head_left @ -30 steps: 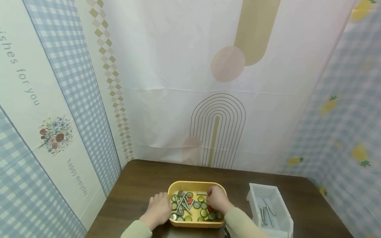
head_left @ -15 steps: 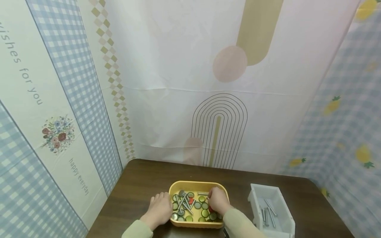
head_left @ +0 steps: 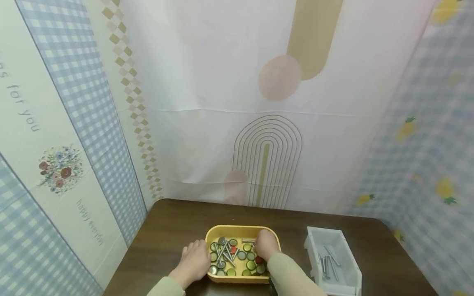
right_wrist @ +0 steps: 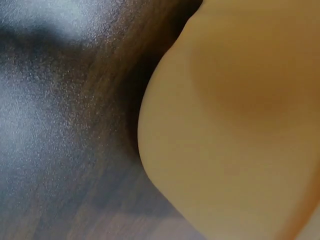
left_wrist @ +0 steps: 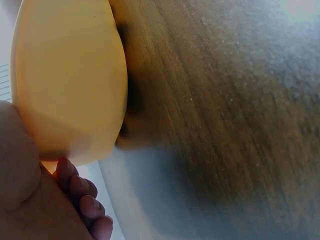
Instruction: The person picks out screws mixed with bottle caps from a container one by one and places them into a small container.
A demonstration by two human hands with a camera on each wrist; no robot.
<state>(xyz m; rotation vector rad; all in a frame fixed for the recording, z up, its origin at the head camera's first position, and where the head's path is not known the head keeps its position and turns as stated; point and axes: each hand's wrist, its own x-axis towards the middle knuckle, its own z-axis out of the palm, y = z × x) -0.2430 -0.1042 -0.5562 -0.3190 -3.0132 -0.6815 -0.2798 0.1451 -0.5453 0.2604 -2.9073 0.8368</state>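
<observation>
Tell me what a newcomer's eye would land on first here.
Probably the bright yellow tray on the dark table, filled with bottle caps and silver bolts, with the right hand reaching inside and the left hand at its left side. Next would come the white bin to the right, with a few more bolts in it. Behind the table, the pale cloth with its arch pattern fills much of the head view.

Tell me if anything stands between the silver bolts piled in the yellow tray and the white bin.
Yes: the right grip and sleeve stand right of the piled silver bolts, then the facing walls of the yellow tray and white bin. Nothing visible lies on the table between those walls.
</observation>
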